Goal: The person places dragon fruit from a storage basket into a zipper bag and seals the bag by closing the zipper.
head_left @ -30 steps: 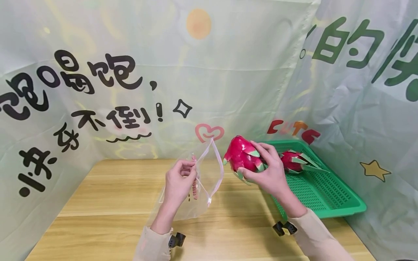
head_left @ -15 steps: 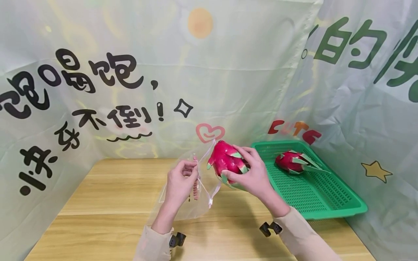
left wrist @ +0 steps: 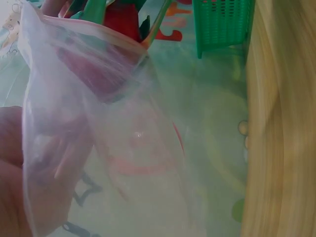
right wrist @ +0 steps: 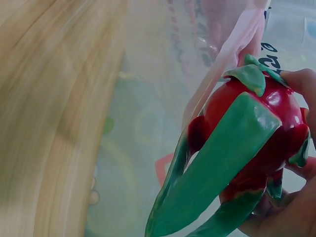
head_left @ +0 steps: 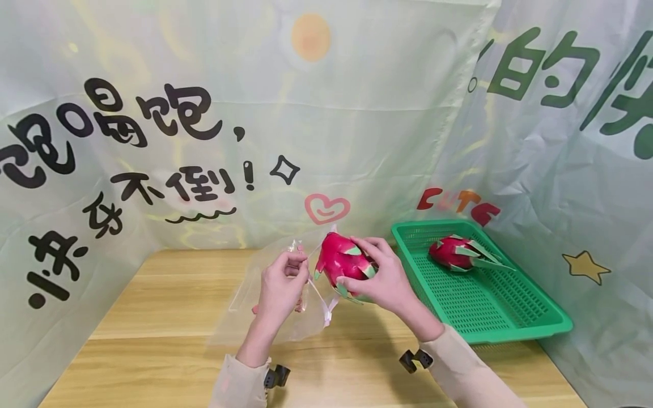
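My left hand point(head_left: 284, 283) pinches the mouth edge of a clear zip bag point(head_left: 245, 317) with thumb and fingertips, above the table. My right hand point(head_left: 380, 275) grips a red dragon fruit point(head_left: 339, 258) with green-tipped scales, its front end at the bag's opening. In the left wrist view the fruit's red body shows through the bag film point(left wrist: 133, 133), just past the rim. Long green leaves point(right wrist: 217, 163) trail from the fruit in the right wrist view, close to the bag's pinkish edge point(right wrist: 222, 64).
To the right stands a green mesh basket point(head_left: 510, 334) with a second dragon fruit point(head_left: 451, 253) lying in it. The wooden table point(head_left: 153, 317) meets a printed cloth backdrop point(head_left: 357, 141) at the back and sides.
My right hand has carried the dragon fruit left and slightly down, from beside the bag to its mouth. The bag has spread further left, while my left hand has kept its place.
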{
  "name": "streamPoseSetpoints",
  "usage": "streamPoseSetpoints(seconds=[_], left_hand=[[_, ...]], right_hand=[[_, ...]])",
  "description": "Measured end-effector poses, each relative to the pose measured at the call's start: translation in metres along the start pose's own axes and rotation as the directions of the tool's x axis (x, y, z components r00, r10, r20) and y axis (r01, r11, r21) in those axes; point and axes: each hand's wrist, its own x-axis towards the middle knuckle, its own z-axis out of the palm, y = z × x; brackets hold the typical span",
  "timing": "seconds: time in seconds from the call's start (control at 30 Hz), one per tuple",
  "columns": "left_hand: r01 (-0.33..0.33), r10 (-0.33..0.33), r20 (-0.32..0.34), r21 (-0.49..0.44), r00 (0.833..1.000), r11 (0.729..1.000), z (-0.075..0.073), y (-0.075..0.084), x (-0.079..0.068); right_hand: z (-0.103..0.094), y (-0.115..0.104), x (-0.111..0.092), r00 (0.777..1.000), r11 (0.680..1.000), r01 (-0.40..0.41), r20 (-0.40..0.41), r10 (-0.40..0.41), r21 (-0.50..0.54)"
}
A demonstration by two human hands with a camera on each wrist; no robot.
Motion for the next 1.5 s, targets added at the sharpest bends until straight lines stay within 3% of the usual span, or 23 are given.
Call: streamPoseSetpoints(seconds=[0.8, 1.07, 1.5], left_hand=[[-0.039, 0.036, -0.034, -0.098, 0.999, 0.994, 0.000, -0.002, 0.001], [-0.066, 0.063, -0.060, -0.049, 0.996, 0.997, 0.001, -0.004, 0.001], [-0.102, 0.099, -0.041, -0.069, 0.994, 0.992, 0.002, -0.002, 0.001]], right_hand=[[0.011, 0.008, -0.007, 0.995, 0.999, 0.044, 0.085, -0.042, -0.016], [0.013, 0.009, -0.009, 0.991, 0.997, 0.074, 0.110, -0.075, 0.005], [0.023, 0.009, -0.009, 0.996, 1.000, -0.016, 0.089, 0.018, -0.022]])
